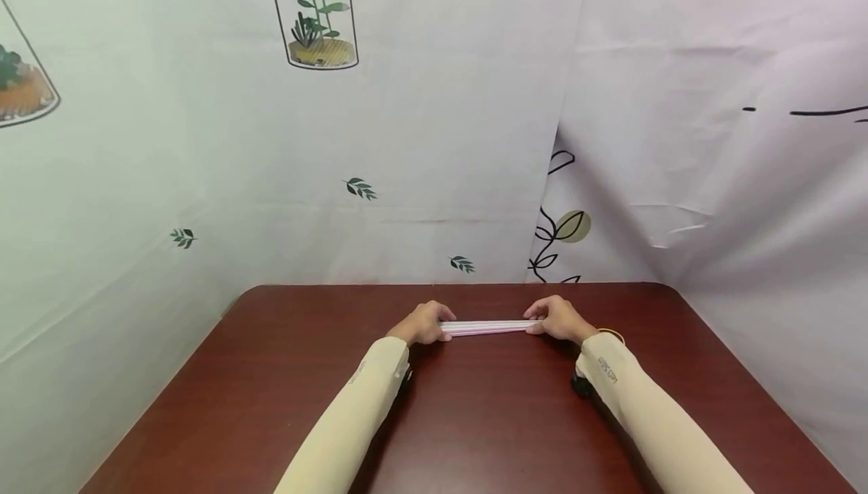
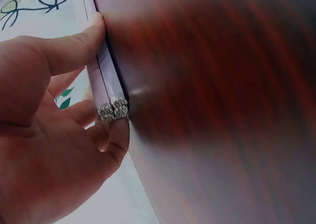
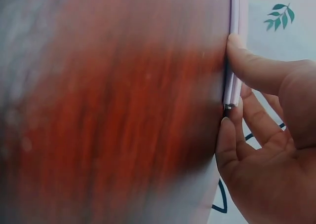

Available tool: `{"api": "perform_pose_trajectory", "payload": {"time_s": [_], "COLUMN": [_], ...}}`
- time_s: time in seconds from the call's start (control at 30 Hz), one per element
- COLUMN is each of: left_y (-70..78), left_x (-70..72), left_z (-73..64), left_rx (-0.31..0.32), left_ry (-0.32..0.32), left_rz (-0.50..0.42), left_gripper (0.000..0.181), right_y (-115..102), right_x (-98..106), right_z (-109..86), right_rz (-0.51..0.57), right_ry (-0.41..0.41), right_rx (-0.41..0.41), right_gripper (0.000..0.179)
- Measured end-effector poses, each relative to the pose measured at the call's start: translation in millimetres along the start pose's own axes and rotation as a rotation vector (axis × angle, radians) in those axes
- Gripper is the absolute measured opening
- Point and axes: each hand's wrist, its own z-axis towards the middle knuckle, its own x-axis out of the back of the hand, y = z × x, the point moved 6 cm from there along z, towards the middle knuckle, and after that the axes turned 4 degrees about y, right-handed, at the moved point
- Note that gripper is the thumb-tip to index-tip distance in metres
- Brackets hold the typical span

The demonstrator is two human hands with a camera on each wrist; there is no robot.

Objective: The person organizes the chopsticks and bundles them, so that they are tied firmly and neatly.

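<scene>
A long, thin bundle of pale white and lilac strips point(image 1: 488, 327) spans the gap between both hands, over the far part of the table. My left hand point(image 1: 426, 323) grips its left end. The left wrist view shows the thumb along the strips point(image 2: 102, 81) and curled fingers behind and below their crinkled, silvery ends. At the opposite end, my right hand point(image 1: 559, 319) pinches the bundle between thumb and fingers. In the right wrist view, the strips point(image 3: 234, 86) stop just above a fingertip. I cannot tell what kind of thing the strips are.
The dark red-brown wooden table point(image 1: 488, 419) has rounded far corners. Behind it and along both sides hangs a white cloth point(image 1: 434, 140) printed with leaves and plants in jars. Pale sleeves point(image 1: 346, 419) cover both forearms.
</scene>
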Motion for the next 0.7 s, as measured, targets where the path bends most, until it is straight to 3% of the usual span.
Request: {"api": "perform_pose_trajectory", "payload": {"time_s": [0.4, 0.7], "left_y": [1.0, -0.3], "left_x": [0.4, -2.2], "left_z": [-1.7, -0.9], "left_rx": [-0.016, -0.051], "left_ry": [-0.02, -0.059], "left_rz": [0.039, 0.058], "left_gripper": [0.024, 0.025], "right_y": [1.7, -0.5], "right_x": [-1.5, -3.5], "right_z": [1.4, -0.6], "right_rz": [-0.02, 0.002], "right_ry": [-0.018, -0.079], "right_rx": [-0.008, 0.062], "right_gripper": [0.02, 0.013]}}
